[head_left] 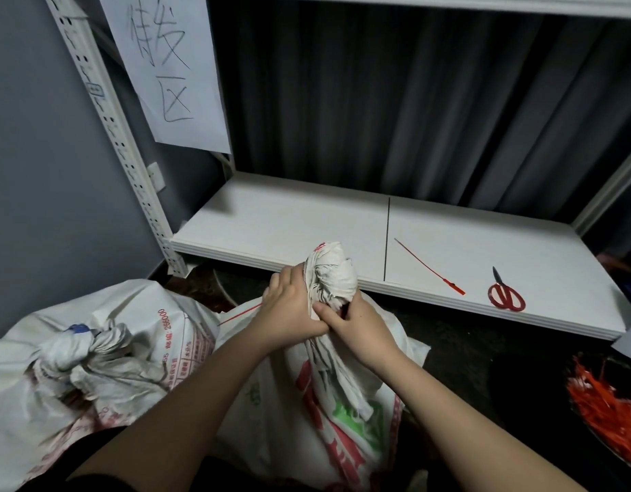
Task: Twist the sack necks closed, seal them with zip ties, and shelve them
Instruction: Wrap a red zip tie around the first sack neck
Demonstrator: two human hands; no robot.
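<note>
Both hands' grips, left hand and right hand, clench the sack neck; scissors lie on the shelf.

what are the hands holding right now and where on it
Both hands grip the front sack at its twisted neck: left hand on the left side, right hand just below the bunched top. A red zip tie pokes out beside the left hand.

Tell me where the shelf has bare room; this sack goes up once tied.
The shelf board is bare from the left upright to its seam. Right of the seam lie a red zip tie and red scissors.
</note>
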